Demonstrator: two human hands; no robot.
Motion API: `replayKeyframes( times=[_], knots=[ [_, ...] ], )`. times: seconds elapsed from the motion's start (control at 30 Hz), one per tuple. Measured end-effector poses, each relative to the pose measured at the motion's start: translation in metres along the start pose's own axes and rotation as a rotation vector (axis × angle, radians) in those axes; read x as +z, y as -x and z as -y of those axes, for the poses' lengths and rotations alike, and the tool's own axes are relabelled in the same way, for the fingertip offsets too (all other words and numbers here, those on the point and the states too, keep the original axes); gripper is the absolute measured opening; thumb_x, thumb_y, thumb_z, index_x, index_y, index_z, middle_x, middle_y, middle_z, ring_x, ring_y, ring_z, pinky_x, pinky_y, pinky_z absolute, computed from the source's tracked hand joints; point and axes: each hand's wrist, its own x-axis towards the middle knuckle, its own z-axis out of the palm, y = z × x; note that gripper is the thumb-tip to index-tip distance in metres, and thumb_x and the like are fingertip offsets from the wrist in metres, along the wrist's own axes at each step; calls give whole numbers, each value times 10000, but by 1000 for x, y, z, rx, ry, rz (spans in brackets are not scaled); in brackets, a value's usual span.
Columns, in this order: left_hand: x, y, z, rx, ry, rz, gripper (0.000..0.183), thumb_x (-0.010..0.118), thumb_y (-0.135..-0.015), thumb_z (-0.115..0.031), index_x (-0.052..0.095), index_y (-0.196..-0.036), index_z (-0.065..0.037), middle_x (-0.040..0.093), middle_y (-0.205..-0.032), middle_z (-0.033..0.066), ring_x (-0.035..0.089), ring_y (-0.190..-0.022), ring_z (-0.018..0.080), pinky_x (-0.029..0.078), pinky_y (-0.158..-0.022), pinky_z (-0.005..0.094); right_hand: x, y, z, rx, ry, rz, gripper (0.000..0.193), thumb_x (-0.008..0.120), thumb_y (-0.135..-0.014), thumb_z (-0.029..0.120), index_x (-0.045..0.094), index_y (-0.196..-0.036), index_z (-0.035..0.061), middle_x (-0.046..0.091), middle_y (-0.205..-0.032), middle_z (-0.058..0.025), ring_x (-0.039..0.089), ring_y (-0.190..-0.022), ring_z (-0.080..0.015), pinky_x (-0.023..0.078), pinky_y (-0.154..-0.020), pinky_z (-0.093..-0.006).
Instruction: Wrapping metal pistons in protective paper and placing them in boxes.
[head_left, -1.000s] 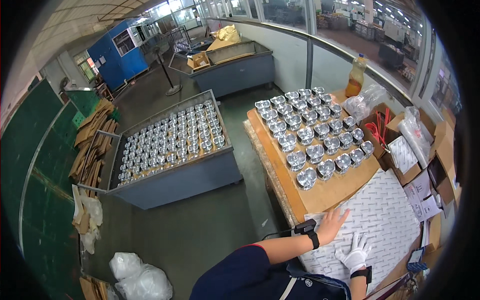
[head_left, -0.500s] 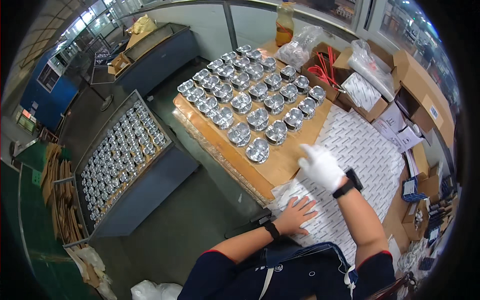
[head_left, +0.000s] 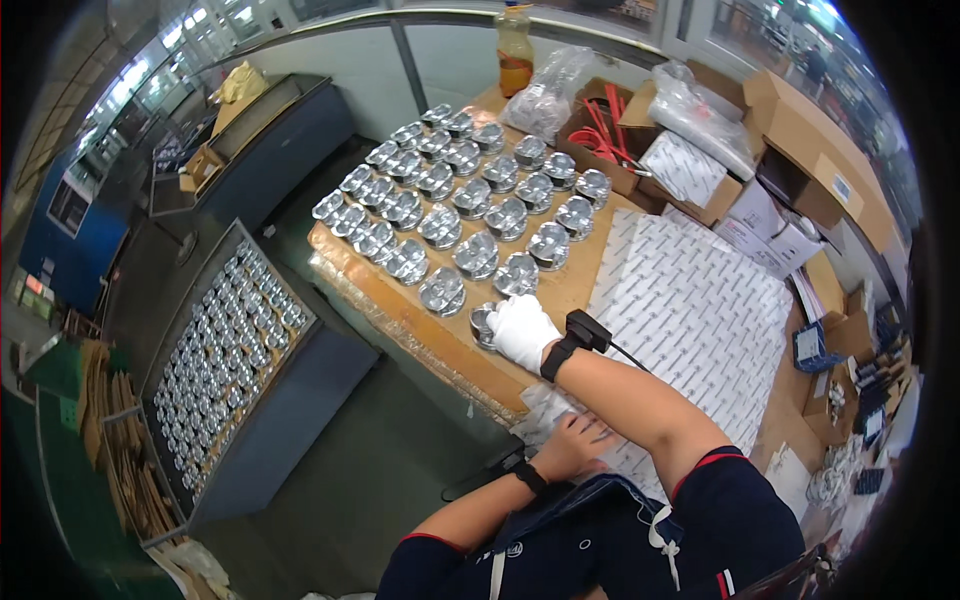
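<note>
Rows of shiny silver pistons stand on a brown cardboard-covered bench top. My right hand, in a white glove, is closed on the nearest piston at the front corner of the rows; the glove covers part of it. My left hand is bare and rests at the near edge of the printed white paper sheets. Its fingers are curled on the paper, slightly blurred, and the corner beside them is crumpled upward. Both wrists wear black straps, and a small black device sits on the right one.
A grey cart full of pistons stands at left. Along the back are a bottle of amber liquid, a plastic bag and a carton with red straps. Open cardboard boxes and small blue boxes line the right side.
My right hand has moved left and down from above the paper onto the nearest piston. My left hand's fingers, spread flat before, have curled. The whole view has shifted slightly.
</note>
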Motion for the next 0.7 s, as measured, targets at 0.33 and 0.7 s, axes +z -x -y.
replayKeyframes(
  times=[0.33,0.7],
  knots=[
    [-1,4,-1,87,22,171,282,639,-713,-172,576,-971,-76,567,-1030,97,544,-968,289,451,-827,413,1,223,-37,750,-1448,-181,291,533,-847,64,600,-1124,2,646,-897,-28,572,-769,-88,476,-679,-249],
    [-39,-45,-36,211,31,265,131,618,-718,-132,595,-838,-86,566,-848,68,562,-779,274,459,-676,381,-4,333,-8,1074,-1375,-170,318,574,-860,229,632,-990,-56,598,-656,-81,568,-568,-135,454,-527,-279]
  ],
)
